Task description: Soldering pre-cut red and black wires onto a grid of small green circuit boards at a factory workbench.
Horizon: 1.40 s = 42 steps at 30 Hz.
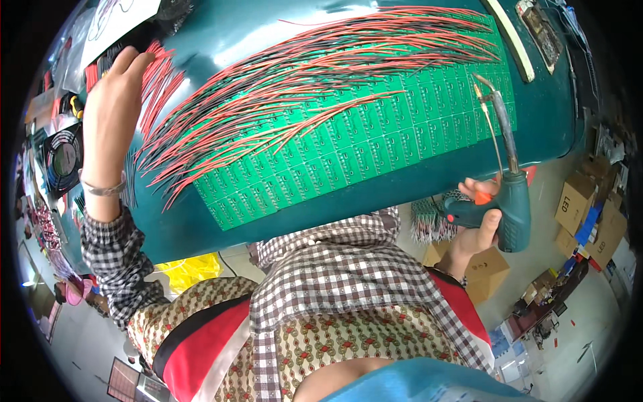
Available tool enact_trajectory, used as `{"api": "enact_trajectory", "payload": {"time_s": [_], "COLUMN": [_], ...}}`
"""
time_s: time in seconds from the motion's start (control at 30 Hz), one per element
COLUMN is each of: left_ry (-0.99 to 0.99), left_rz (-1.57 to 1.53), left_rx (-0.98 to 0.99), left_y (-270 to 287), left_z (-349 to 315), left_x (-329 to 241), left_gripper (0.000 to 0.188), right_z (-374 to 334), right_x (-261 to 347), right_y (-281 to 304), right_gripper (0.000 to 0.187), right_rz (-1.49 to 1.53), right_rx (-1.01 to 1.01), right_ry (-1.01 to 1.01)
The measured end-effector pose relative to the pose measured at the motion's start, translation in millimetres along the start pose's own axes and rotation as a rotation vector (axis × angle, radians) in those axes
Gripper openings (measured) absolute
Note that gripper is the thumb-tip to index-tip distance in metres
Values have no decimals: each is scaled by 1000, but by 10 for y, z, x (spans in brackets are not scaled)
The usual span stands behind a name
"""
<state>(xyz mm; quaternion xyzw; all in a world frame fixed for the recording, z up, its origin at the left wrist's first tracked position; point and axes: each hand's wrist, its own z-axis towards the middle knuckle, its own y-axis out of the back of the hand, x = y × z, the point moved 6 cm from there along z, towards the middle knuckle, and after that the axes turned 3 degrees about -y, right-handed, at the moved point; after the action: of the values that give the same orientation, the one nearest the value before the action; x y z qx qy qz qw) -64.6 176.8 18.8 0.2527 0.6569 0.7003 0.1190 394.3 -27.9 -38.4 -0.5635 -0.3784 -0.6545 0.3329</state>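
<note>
My right hand (pixel 479 234) grips a dark green soldering gun (pixel 516 214) with an orange trigger, its metal tip raised over the right part of the board. A large green panel of small circuit boards (pixel 348 154) lies on the table. Many red and black wires (pixel 268 87) spread across its upper and left part, some reaching over the left edge. At the far left, my left hand (pixel 114 100) is closed at a bundle of loose red wires (pixel 159 84). Its fingers are bent and its fingertips are partly hidden, so what they pinch does not show.
The dark green table (pixel 171 238) has a rounded right end. A pale strip (pixel 512 43) lies beyond the panel at the right. A black fan (pixel 63 157) stands at the left. Cardboard boxes (pixel 576 197) sit on the floor at the right; a yellow bag (pixel 191 271) is below the table edge.
</note>
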Motion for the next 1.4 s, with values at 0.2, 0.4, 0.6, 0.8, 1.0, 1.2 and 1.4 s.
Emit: {"api": "enact_trajectory", "payload": {"time_s": [0.2,0.4,0.6,0.8,1.0,1.2,1.4], "left_ry": [-331,-225,-268,-209,-207,-186,-265], "left_rz": [294,103,-714,-633,-597,-620,-625], "left_rx": [93,-96,-253,-341,-389,-392,-455], "left_y": [-92,236,348,65,99,88,69], "left_z": [391,296,229,292,289,293,276], "left_x": [-559,-717,-1739,-2006,-2014,-2041,-2039], "left_gripper": [12,16,38,42,41,40,33], "right_z": [-16,-182,-177,-293,-313,-345,-422], "right_x": [-15,-31,88,135,276,281,319], "right_y": [27,88,-163,-145,-254,-280,-359], "right_gripper": [72,71,68,74,74,76,83], "right_rz": [65,-13,7,3,-130,-184,-217], "right_rx": [3,93,174,188,314,343,275], "right_ry": [-9,-6,-58,-98,-148,-164,-302]}}
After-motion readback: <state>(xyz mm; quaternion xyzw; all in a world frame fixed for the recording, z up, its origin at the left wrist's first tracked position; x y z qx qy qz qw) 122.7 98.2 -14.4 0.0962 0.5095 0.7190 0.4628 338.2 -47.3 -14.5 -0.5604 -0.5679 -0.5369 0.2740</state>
